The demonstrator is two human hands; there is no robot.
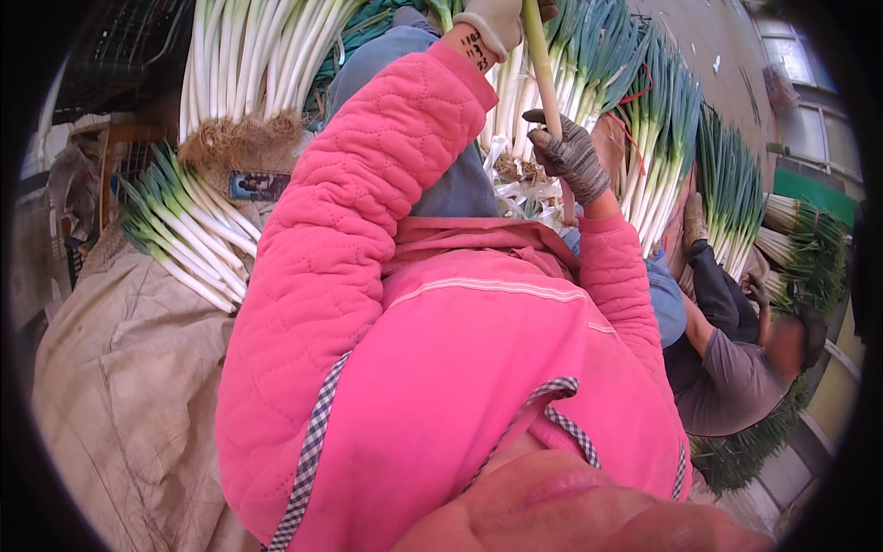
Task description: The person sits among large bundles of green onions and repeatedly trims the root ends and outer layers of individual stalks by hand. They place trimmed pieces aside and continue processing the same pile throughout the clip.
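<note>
A single long green onion stalk [539, 62] slants from the top edge down towards my lap, its pale root end lowest. My left hand [495, 22], in a light knit glove, grips its upper part at the top edge, with the fingertips wrapped behind. Lower down, my right hand [569, 155], in a grey-brown glove, closes around the white shank. Behind the stalk lie white-stemmed green onions [510, 90] with rooty bases. Peeled white skins [524, 196] are heaped just below them. The stalk's leafy end is out of view.
Unpeeled onions [238, 62] with brown roots stand at upper left. Trimmed onions [196, 228] lie on beige cloth [131, 372] to my left. Rows of onions [662, 138] extend rightwards, one with red ties. A person [735, 372] in grey sits close by at right.
</note>
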